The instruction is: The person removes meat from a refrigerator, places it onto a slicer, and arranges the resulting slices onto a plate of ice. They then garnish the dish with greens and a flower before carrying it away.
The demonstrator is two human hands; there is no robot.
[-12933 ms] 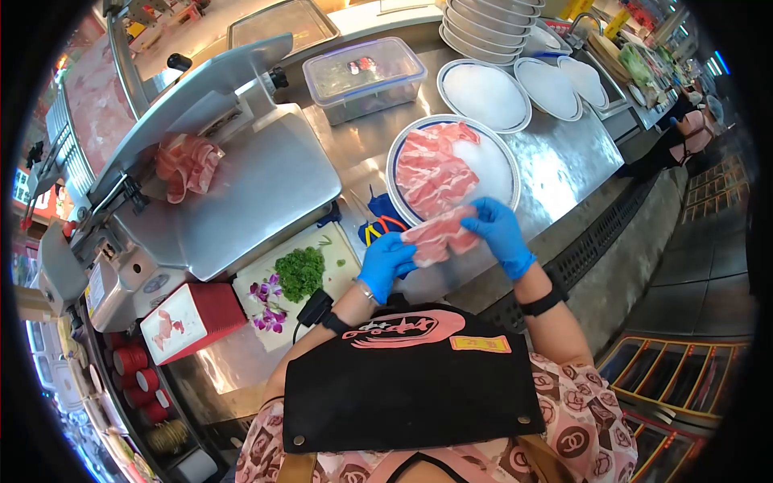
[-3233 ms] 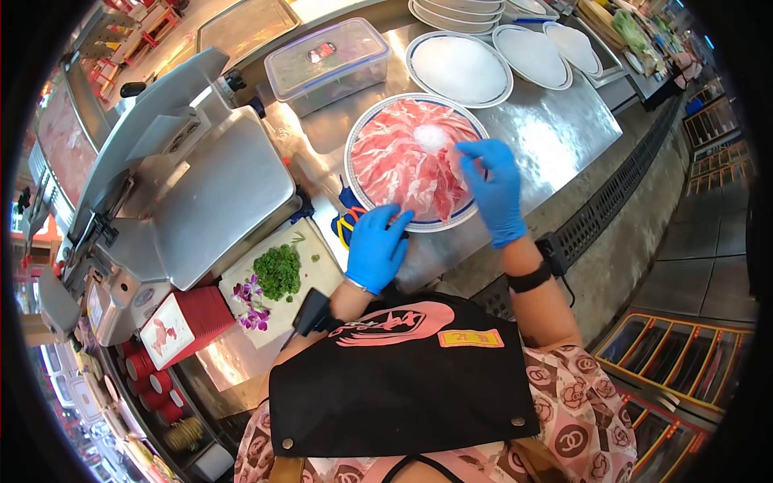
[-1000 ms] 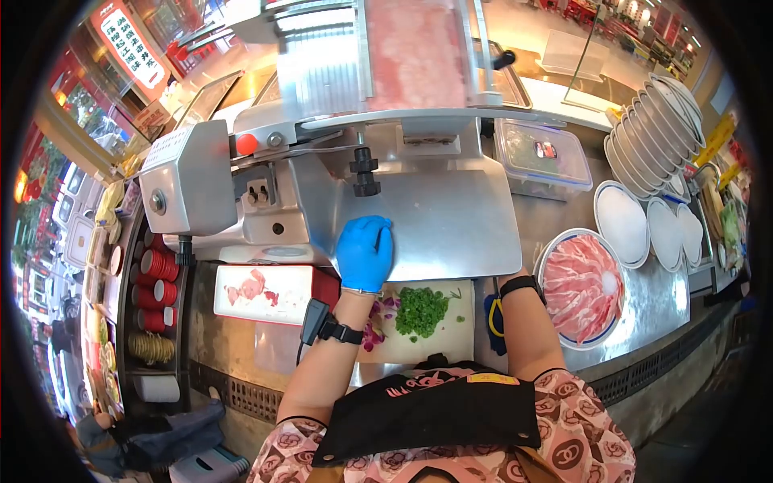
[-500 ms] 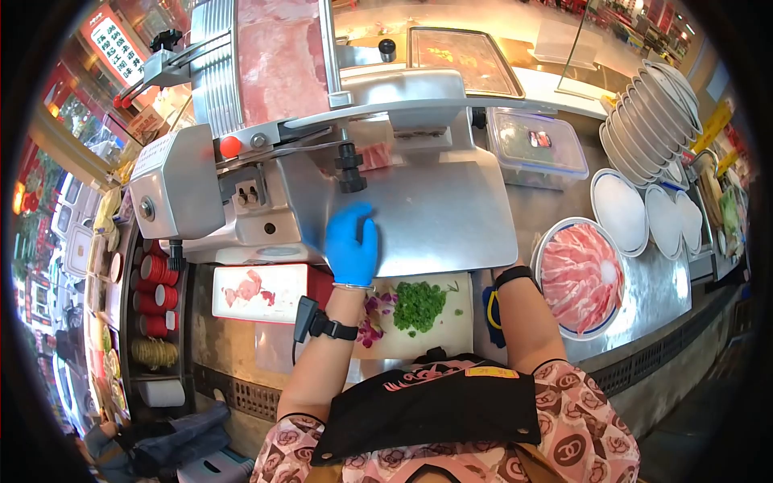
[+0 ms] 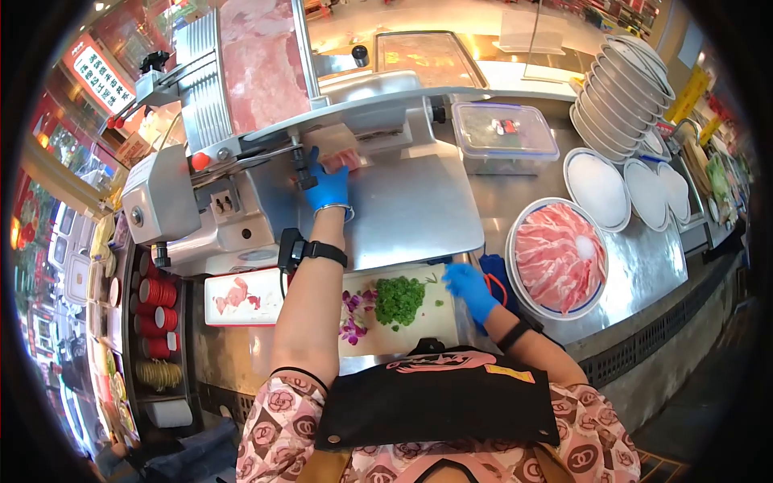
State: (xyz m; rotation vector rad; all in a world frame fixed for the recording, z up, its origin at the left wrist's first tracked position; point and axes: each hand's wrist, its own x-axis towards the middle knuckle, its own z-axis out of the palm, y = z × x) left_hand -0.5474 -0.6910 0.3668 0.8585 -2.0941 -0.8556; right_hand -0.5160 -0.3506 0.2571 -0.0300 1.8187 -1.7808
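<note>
My left hand (image 5: pixel 327 183), in a blue glove, reaches under the meat slicer (image 5: pixel 370 97) beside its black knob. Its thumb and fingers are spread, right at a slice of red and white meat (image 5: pixel 345 158) on the slicer. My right hand (image 5: pixel 470 291), also gloved in blue, hangs by the right edge of the white cutting board (image 5: pixel 439 322) with its fingers loosely bent and apart. Chopped green onion (image 5: pixel 400 303) and purple flowers (image 5: pixel 354 315) lie on that board. A large block of meat (image 5: pixel 262 64) rests on the slicer's carriage.
To the right stands a round plate of fanned meat slices (image 5: pixel 555 258). Behind it are a lidded plastic box (image 5: pixel 505 133), white-filled plates (image 5: pixel 596 189) and a tall plate stack (image 5: pixel 620 97). A white tray with meat scraps (image 5: pixel 221 310) sits at left, near red rolls (image 5: pixel 157 290).
My left hand has moved forward from the metal plate to the meat slice under the slicer. My right hand has come into sight beside the cutting board. The view has shifted slightly.
</note>
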